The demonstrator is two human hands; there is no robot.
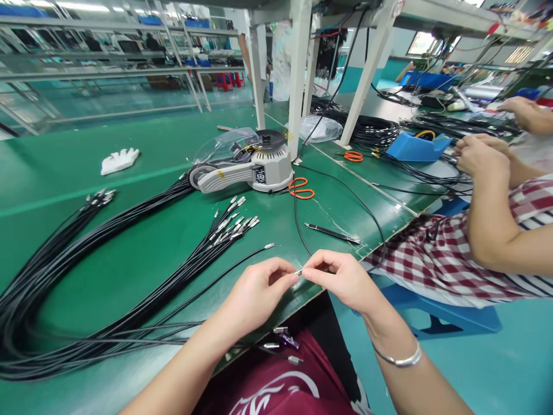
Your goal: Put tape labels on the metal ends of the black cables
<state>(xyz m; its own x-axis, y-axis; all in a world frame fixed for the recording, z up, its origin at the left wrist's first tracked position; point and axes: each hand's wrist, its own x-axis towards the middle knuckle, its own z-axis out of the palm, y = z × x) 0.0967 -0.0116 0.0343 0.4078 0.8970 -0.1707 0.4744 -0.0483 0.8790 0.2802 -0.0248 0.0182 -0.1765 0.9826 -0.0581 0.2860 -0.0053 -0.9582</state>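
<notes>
Above the table's front edge, my left hand and my right hand meet, both pinched on a small silvery cable connector. Fingertips cover most of it, so its exact shape is hidden. A thin black cable runs up from behind my right hand toward the tape dispenser and loops round to the right. Left of my hands lies a large curved bundle of black cables with metal connectors at their ends. One single cable end points toward my left hand. More connectors hang over the edge by my lap.
A round tape dispenser stands mid-table, with orange-handled scissors beside it. A black craft knife lies beyond my right hand. A white glove rests far left. At right, a co-worker's hands are near a blue tape holder.
</notes>
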